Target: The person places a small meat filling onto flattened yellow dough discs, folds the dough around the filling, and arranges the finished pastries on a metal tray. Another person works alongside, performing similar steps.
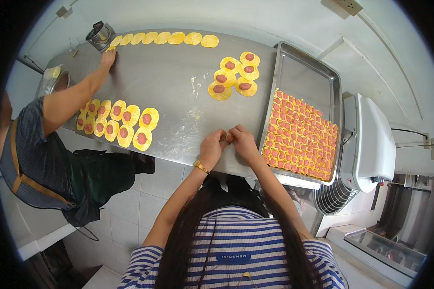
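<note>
Near the front edge of the steel table, my left hand (pixel 212 148) and my right hand (pixel 244 140) meet with fingers pinched together. Between them is a small meat-filled dumpling (pixel 230 138), mostly hidden by the fingers. To the right, a large metal tray (pixel 307 61) holds tight rows of yellow open-topped dumplings (pixel 301 135) with pink meat showing. Ahead of my hands lie several round yellow wrappers (pixel 219 94), each with a lump of pink filling. More filled wrappers (pixel 125 125) lie in two rows at left.
A co-worker's hand (pixel 109 57) touches the left end of a line of plain yellow wrappers (pixel 177 38) along the far edge. A metal pot (pixel 99 36) and a bowl (pixel 61 81) stand at left. Beyond the tray stands a white machine (pixel 371 142) with a wire guard.
</note>
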A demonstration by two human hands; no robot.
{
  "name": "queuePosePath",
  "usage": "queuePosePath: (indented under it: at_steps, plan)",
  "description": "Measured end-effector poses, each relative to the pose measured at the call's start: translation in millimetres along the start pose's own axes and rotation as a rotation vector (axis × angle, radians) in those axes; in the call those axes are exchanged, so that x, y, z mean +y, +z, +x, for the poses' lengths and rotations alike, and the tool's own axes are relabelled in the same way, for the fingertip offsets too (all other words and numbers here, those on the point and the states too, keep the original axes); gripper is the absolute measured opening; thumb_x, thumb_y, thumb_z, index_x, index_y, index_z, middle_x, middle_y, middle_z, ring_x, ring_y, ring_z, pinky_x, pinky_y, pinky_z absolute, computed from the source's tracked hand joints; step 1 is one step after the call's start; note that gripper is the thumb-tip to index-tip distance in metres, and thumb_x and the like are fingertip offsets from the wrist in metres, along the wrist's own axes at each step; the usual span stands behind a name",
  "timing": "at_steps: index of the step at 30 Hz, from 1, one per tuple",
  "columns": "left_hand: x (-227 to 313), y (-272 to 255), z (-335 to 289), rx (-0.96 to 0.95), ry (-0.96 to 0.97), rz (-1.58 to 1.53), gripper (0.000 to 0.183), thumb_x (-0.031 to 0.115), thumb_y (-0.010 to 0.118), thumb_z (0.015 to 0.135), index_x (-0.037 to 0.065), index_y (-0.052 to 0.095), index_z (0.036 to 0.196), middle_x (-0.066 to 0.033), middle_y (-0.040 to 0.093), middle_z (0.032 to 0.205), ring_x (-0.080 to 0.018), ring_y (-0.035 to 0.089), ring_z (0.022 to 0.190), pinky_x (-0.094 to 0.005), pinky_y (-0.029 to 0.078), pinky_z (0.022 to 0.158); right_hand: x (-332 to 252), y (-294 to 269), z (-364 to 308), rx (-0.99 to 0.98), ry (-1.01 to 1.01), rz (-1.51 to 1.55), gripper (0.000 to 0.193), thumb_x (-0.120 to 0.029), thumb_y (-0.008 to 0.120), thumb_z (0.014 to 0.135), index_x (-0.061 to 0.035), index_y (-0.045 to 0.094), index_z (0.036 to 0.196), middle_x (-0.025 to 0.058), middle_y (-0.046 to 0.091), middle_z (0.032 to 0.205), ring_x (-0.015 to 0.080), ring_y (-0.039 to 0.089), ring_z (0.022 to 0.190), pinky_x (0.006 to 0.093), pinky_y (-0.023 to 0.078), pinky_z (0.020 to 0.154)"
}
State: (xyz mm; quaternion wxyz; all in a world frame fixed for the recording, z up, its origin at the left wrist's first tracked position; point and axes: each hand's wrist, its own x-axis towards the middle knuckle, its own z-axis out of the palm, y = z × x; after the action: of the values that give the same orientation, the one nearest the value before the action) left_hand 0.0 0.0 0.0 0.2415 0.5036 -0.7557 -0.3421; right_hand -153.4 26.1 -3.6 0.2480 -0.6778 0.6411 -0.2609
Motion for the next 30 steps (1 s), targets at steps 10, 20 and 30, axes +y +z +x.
queuePosePath:
  at_steps: [10,20,30]
  plan:
    - [-33,-12,26,0.105,-0.066,-0.151,0.020,0.010,0.068,0.076,0.003,0.062,0.093,-0.0137,0.063,0.086,-0.0302,0.062,0.081,-0.0391,0.050,0.072,-16,-12,-2,0.055,-0.132,0.005,0.030,0.003,0.057,0.072,-0.0058,0.064,0.100,0.0151,0.058,0.095,0.0353,0.058,0.087,0.0434,0.048,0.080]
    - [-18,7,134,0.320,-0.266,0.212,0.037,0.028,0.072,0.075,0.002,0.061,0.099,-0.0164,0.060,0.104,-0.0350,0.059,0.095,-0.0428,0.047,0.081,99,-186,-37,0.521,0.249,0.231,0.033,-0.003,0.069,0.071,-0.0065,0.066,0.103,0.0105,0.064,0.100,0.0260,0.064,0.081,0.0333,0.052,0.072]
    - [-35,4,98,0.389,-0.324,0.165,0.030,0.019,0.076,0.069,-0.002,0.064,0.087,-0.0149,0.063,0.081,-0.0288,0.061,0.075,-0.0377,0.048,0.071,265,-301,-29,0.419,0.440,-0.099,0.031,-0.004,0.066,0.065,-0.0097,0.071,0.095,0.0151,0.064,0.080,0.0328,0.063,0.078,0.0388,0.050,0.072]
